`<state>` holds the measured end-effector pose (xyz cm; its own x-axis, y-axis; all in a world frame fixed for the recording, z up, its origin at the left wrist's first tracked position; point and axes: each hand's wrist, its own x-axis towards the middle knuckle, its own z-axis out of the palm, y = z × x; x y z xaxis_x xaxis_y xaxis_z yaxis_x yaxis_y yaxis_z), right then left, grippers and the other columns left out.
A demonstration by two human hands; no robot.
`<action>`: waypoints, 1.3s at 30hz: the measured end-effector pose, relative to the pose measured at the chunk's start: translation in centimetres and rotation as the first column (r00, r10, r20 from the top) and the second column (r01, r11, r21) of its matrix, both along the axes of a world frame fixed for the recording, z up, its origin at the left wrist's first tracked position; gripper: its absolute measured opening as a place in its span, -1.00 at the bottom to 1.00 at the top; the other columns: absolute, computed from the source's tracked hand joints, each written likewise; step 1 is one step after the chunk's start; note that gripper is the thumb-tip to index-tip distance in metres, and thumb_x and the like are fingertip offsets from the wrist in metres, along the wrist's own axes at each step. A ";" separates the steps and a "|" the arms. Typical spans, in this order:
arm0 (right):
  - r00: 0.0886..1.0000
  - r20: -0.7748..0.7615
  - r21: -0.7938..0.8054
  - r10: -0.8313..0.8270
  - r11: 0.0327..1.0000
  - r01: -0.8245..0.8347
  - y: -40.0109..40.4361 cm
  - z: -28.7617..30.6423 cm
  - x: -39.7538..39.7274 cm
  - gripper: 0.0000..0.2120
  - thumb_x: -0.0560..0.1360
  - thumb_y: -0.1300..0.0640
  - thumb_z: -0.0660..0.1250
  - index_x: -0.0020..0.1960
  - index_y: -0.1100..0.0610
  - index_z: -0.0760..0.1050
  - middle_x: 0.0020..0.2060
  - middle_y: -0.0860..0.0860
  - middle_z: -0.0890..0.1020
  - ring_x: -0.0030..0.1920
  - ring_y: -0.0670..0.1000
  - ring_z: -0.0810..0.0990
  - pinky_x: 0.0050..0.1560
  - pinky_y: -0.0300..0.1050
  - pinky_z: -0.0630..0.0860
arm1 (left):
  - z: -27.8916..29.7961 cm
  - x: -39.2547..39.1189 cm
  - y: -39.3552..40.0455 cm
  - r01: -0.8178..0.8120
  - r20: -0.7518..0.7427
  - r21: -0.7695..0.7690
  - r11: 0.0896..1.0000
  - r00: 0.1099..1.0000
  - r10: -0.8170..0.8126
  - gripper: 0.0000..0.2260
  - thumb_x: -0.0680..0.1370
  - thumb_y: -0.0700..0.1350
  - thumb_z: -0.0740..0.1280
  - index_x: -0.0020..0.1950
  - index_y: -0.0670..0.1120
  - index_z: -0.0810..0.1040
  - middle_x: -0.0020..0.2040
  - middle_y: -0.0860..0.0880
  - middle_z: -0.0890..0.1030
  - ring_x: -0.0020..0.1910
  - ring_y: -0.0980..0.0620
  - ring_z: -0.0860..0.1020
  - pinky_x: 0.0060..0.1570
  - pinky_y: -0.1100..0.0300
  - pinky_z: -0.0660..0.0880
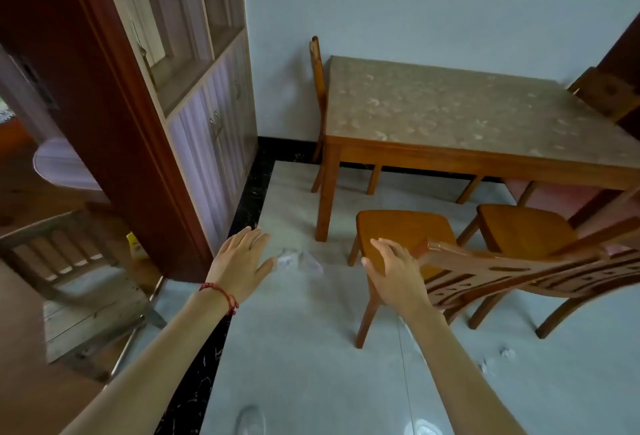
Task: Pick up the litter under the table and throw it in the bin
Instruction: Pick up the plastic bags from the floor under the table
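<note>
Litter (298,260) on floor, just beyond left fingers (258,237)

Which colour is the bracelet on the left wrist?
Red; the bracelet shows clearly in the head view.

Orange-brown wooden chairs (405,232) at lower right, beige table (450,112) top with pale leaf pattern at right, red string bracelet (221,292) lower left, black marbled floor border (251,192), pale grey floor (311,348), whitish litter (301,259) at centre.

We see crumpled pale litter (300,260) on the grey floor left of the table (450,115); more small white scraps (506,352) lie near the chairs, bottom right
</note>
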<state>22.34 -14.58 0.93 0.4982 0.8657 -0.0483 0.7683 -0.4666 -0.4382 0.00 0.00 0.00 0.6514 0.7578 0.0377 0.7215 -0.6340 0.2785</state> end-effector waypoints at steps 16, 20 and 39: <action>0.997 -0.043 -0.083 -0.058 0.995 0.054 20.1 -4.7 2.4 -0.54 0.56 -0.09 0.12 0.41 0.05 0.24 0.41 0.02 0.34 0.42 0.05 0.25 0.40 -0.06 0.20 | -4.7 4.5 21.6 0.061 -0.019 -0.117 0.991 0.998 -0.064 -0.51 0.58 0.07 0.10 0.45 -0.10 0.16 0.48 -0.07 0.22 0.48 -0.03 0.08 0.43 0.12 0.04; 0.997 -0.030 -0.101 -0.066 0.993 0.062 23.4 -5.2 3.4 -0.55 0.56 -0.06 0.14 0.40 0.06 0.25 0.40 0.03 0.36 0.41 0.05 0.27 0.39 -0.08 0.21 | -5.6 6.4 24.9 0.076 -0.025 -0.164 0.984 0.996 -0.081 -0.52 0.58 0.07 0.08 0.46 -0.09 0.15 0.49 -0.06 0.18 0.49 -0.02 0.07 0.44 0.11 0.02; 0.980 -0.197 -0.195 0.009 0.980 -0.048 38.9 -14.7 13.5 -0.58 0.56 0.02 0.17 0.37 0.15 0.30 0.35 0.09 0.41 0.36 0.09 0.34 0.33 -0.08 0.30 | -13.8 15.9 37.8 -0.023 -0.078 -0.298 0.954 0.997 0.000 -0.50 0.53 0.08 0.13 0.32 -0.23 0.38 0.35 -0.23 0.41 0.37 -0.20 0.33 0.34 -0.02 0.26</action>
